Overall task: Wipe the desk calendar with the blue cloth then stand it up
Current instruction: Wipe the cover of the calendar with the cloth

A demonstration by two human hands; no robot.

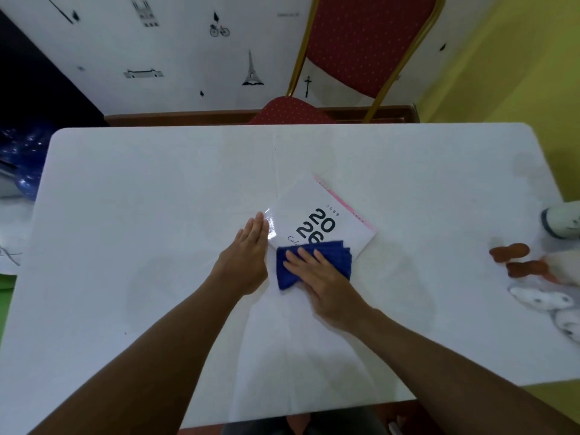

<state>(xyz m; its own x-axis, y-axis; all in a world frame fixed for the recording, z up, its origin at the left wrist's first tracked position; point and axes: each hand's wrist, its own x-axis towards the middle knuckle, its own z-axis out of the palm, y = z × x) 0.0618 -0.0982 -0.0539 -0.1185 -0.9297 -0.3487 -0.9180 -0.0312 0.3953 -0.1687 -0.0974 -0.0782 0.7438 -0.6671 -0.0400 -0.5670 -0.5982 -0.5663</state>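
While calendar [326,215] lies flat on table [141,199], right hand [326,281] presses flat on blue cloth [332,255]; left hand [251,252] flat, fingers together, steadies edge.

White table [157,215], red chair [361,42], decal-printed white wall [157,51].

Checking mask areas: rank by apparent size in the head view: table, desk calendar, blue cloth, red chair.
1. table
2. red chair, farther away, so true size unsure
3. desk calendar, partly covered
4. blue cloth, partly under the right hand
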